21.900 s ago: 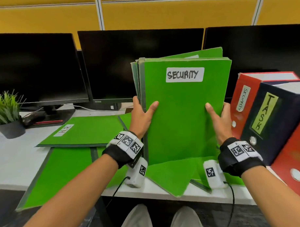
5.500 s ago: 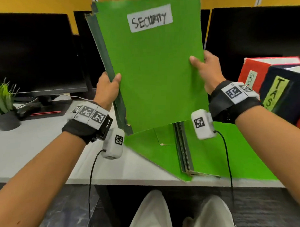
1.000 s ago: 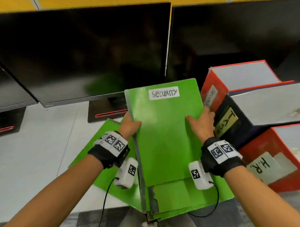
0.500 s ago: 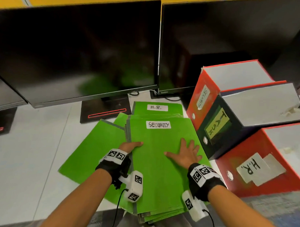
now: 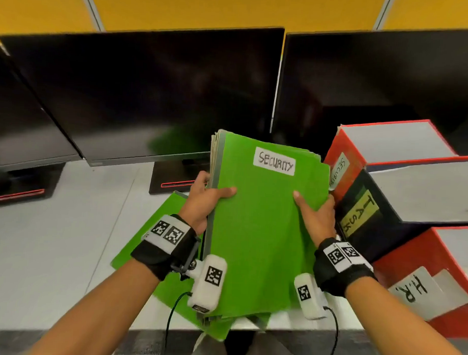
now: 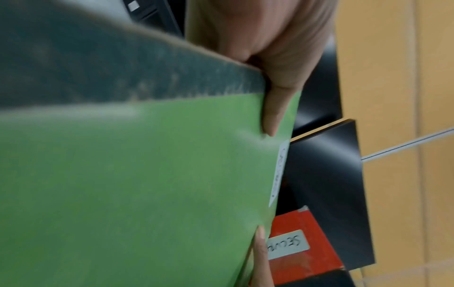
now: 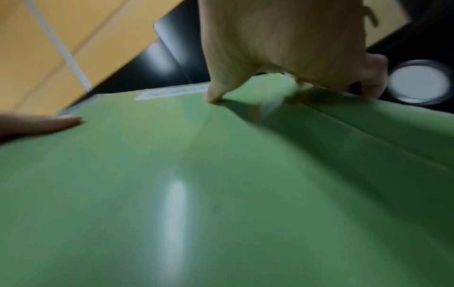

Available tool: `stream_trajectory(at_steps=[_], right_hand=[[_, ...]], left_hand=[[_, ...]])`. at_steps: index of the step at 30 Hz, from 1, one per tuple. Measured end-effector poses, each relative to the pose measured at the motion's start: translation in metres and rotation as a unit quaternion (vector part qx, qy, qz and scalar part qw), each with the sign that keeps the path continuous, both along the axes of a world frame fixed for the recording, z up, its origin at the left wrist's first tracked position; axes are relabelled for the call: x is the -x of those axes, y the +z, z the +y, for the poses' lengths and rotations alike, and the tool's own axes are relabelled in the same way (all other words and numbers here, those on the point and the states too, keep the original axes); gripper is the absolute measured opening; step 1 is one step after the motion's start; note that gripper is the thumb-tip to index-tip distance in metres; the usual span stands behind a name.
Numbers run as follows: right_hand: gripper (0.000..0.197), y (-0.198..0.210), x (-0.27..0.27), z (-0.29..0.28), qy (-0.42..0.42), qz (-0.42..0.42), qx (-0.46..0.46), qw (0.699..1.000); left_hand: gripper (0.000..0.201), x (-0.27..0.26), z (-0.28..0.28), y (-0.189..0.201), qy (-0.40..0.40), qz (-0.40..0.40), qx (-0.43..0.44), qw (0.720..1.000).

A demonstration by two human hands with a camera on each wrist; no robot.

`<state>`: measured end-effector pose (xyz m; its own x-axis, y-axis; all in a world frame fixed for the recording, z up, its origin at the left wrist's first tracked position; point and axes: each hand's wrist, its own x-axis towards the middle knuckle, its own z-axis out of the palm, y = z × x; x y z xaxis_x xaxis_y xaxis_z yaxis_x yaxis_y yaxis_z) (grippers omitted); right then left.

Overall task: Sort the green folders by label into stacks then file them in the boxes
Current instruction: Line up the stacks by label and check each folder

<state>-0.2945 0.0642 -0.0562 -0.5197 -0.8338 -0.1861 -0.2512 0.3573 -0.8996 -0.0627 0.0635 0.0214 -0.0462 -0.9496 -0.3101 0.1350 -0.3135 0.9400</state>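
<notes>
Left hand [image 5: 203,202] gripped the spine edge of the folder stack [image 5: 260,231], thumb across the cover; right hand [image 5: 316,214] clamped the opposite edge, thumb on top. The stack, labelled SECURITY, stood raised and tilted above the desk [image 5: 52,245]. Just right stood the red box [image 5: 346,165] marked SECURITY.

A stack of green folders [image 5: 263,231] (top label "SECURITY") is tilting up off the desk [image 5: 52,245], beside the red SECURITY box [image 5: 360,160]; another green folder [image 5: 156,241] is lying flat.
</notes>
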Motion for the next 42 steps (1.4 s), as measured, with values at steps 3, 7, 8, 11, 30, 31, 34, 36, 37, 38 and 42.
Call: stream_trajectory(at_steps=[3, 7, 8, 11, 30, 31, 34, 36, 37, 38, 42], right_hand=[[0.113, 0.026, 0.001, -0.021, -0.024, -0.18, 0.08, 0.98], [0.096, 0.068, 0.001, -0.035, 0.056, -0.317, 0.199, 0.926], [0.095, 0.08, -0.001, -0.036, 0.065, -0.321, 0.223, 0.918], [0.09, 0.097, -0.012, -0.036, 0.091, -0.326, 0.276, 0.9], [0.103, 0.052, -0.081, -0.042, 0.134, -0.067, 0.123, 0.981], [0.098, 0.059, -0.084, -0.043, 0.134, -0.054, 0.139, 0.98], [0.095, 0.079, -0.109, -0.049, 0.164, -0.029, 0.161, 0.973], [0.083, 0.085, -0.134, -0.055, 0.193, -0.029, 0.157, 0.968], [0.075, 0.087, -0.148, -0.055, 0.208, -0.025, 0.148, 0.967], [0.069, 0.085, -0.164, -0.056, 0.22, -0.023, 0.134, 0.966], [0.078, 0.055, -0.223, -0.052, 0.261, -0.029, 0.015, 0.965]], left_hand=[[0.032, -0.01, 0.009, 0.033, -0.011, -0.012, 0.11, 0.994], [0.043, -0.028, 0.004, 0.05, -0.011, -0.05, 0.224, 0.973], [0.052, -0.034, 0.0, 0.05, -0.011, -0.058, 0.239, 0.969], [0.106, -0.051, -0.011, 0.046, -0.018, -0.084, 0.239, 0.967], [0.06, -0.102, -0.047, -0.02, 0.032, -0.167, 0.141, 0.975], [0.061, -0.107, -0.049, -0.012, 0.033, -0.168, 0.148, 0.974], [0.061, -0.139, -0.055, 0.013, 0.035, -0.176, 0.144, 0.973], [0.059, -0.169, -0.057, 0.028, 0.029, -0.159, 0.116, 0.98], [0.058, -0.185, -0.057, 0.032, 0.02, -0.15, 0.098, 0.984], [0.058, -0.202, -0.057, 0.034, 0.016, -0.144, 0.074, 0.987], [0.068, -0.262, -0.05, 0.019, -0.001, -0.175, -0.057, 0.983]])
